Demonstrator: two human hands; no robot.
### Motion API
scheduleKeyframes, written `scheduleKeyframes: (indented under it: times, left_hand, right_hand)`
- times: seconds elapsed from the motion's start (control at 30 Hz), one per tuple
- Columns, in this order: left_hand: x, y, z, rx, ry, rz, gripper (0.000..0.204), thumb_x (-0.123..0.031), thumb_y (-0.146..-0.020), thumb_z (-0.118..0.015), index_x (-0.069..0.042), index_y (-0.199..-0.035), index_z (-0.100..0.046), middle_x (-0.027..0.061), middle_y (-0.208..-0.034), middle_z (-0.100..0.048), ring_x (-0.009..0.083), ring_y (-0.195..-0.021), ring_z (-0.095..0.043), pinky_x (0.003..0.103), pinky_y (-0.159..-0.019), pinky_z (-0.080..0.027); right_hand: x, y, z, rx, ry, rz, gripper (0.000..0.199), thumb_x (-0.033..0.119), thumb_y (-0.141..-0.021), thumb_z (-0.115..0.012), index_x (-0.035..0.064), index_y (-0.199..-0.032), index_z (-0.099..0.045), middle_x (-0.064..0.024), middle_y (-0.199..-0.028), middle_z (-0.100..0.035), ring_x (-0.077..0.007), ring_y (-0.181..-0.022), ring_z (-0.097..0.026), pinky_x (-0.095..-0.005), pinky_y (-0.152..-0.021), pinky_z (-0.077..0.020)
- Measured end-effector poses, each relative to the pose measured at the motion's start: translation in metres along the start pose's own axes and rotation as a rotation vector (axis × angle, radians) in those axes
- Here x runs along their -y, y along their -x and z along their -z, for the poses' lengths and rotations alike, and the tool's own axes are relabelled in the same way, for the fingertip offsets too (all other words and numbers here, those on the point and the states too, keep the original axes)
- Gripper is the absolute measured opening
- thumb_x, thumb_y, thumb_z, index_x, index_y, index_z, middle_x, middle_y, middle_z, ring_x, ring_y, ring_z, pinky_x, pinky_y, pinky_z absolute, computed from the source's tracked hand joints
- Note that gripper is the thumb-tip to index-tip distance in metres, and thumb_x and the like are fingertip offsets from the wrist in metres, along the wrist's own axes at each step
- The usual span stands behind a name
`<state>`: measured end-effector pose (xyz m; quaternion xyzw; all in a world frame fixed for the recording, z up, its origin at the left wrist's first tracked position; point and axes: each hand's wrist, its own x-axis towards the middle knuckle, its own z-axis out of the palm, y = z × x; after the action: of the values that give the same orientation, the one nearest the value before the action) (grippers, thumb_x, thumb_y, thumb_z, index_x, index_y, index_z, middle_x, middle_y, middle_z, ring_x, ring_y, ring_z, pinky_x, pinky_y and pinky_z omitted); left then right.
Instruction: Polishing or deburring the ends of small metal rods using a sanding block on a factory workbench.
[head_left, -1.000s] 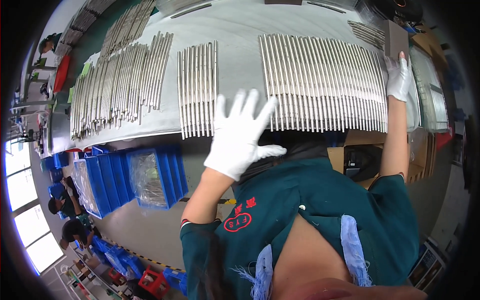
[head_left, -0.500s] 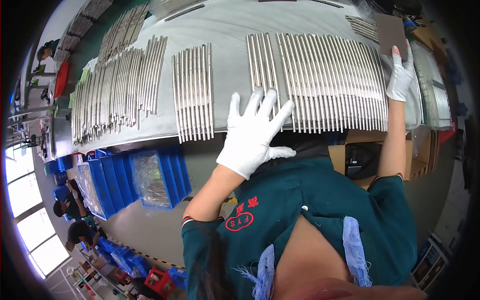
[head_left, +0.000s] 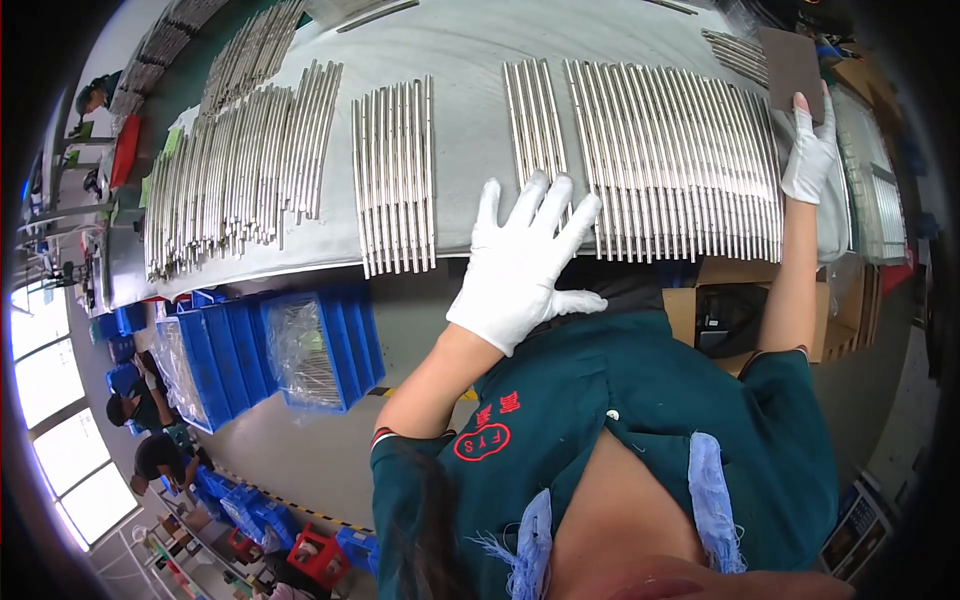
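Note:
My left hand, in a white glove, is open with its fingers spread. Its fingertips lie over the near ends of a small group of silver metal rods, hiding those ends. To the right, a wide row of similar rods lies side by side on the pale table cover. At the far right my right hand, also gloved, grips a flat brown rectangular pad by its near edge. One bare fingertip shows against the pad. Left of my left hand is another narrow set of rods.
More rods lie unevenly at the table's left, with further piles behind them. Blue crates holding plastic-wrapped rods stand below the table's left side. A cardboard box is under the right side. People are at the far left.
The whole view has shifted slightly to the right. Both hands keep about the same place against the rods and the brown pad.

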<state>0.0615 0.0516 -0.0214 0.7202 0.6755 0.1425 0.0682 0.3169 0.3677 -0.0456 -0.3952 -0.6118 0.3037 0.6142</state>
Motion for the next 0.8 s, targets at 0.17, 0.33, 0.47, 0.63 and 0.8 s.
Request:
scheduleKeyframes:
  times: [0.17,0.33,0.47,0.63,0.8]
  left_hand:
    - [-0.005,-0.006,0.0,-0.005,0.046,-0.045,0.104,-0.064,-0.064,-0.074,-0.014,-0.148,-0.04,0.0186,-0.144,-0.045,0.0387,-0.134,-0.041,0.066,-0.108,-0.026]
    - [0.006,0.01,0.012,0.022,-0.109,0.034,0.099,-0.07,-0.066,-0.069,-0.016,-0.146,-0.045,0.0191,-0.142,-0.047,0.0409,-0.133,-0.042,0.065,-0.109,-0.025]
    - [0.007,0.014,0.025,0.066,-0.164,0.132,0.1,-0.072,-0.067,-0.066,-0.014,-0.146,-0.045,0.0216,-0.144,-0.045,0.0413,-0.134,-0.041,0.064,-0.109,-0.024]
    - [-0.014,-0.014,0.014,0.034,-0.074,0.008,0.098,-0.061,-0.063,-0.076,-0.016,-0.144,-0.046,0.0198,-0.141,-0.047,0.0389,-0.134,-0.041,0.063,-0.109,-0.025]
    - [-0.031,-0.042,-0.008,0.051,0.009,-0.161,0.101,-0.065,-0.066,-0.074,-0.02,-0.149,-0.04,0.0194,-0.144,-0.045,0.04,-0.134,-0.042,0.064,-0.109,-0.027]
  right_hand:
    - [0.005,-0.005,0.008,-0.076,0.047,0.009,0.057,0.017,-0.092,-0.072,-0.0005,-0.14,-0.049,-0.0098,-0.128,-0.061,-0.0138,-0.113,-0.058,-0.0261,-0.101,-0.0438]
    - [0.012,-0.001,0.002,-0.107,-0.045,0.051,0.059,0.016,-0.09,-0.074,-0.0025,-0.14,-0.048,-0.01,-0.124,-0.063,-0.013,-0.11,-0.059,-0.0255,-0.099,-0.0446]
    - [0.005,-0.001,0.007,-0.069,-0.034,0.117,0.055,0.015,-0.091,-0.074,0.0008,-0.139,-0.051,-0.0089,-0.124,-0.064,-0.0126,-0.11,-0.059,-0.0253,-0.098,-0.0447]
    - [0.008,0.005,-0.005,-0.033,-0.075,0.089,0.054,0.01,-0.09,-0.073,0.0024,-0.14,-0.052,-0.0076,-0.123,-0.064,-0.0125,-0.11,-0.059,-0.0254,-0.098,-0.0451]
    - [0.004,0.005,0.003,-0.017,-0.068,0.075,0.053,0.014,-0.093,-0.07,0.0022,-0.141,-0.05,-0.0086,-0.131,-0.06,-0.0133,-0.116,-0.057,-0.0256,-0.102,-0.0424]
